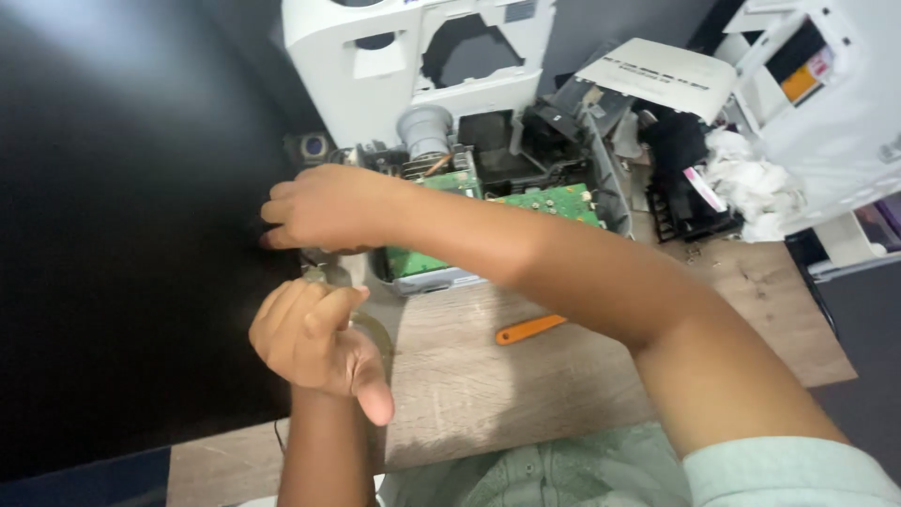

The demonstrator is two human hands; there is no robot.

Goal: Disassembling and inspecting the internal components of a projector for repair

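A small metallic part point(317, 272) sits between the two hands at the left edge of an opened device point(488, 216), whose green circuit boards point(554, 200) lie bare just right of the fingers. The right hand point(324, 208), its arm crossing over the device, curls closed over the top of this part; whether it pinches the part cannot be told. The left hand point(314, 340), just below, has its fingers bent around something at the same spot, thumb pointing down; what it grips is mostly hidden.

The work looks to be at the stage of freeing or fitting that piece at the device's corner, which calls for a steady hold below and a fine pull or twist above.

An orange pry tool point(530, 329) lies on the worktop point(526, 385), to the right of the fingers. Beyond them stands a white housing point(413, 66); white cloths point(751, 183) lie far right. A dark panel point(122, 235) closes off the left side tightly; free worktop lies to the right and nearer the person.
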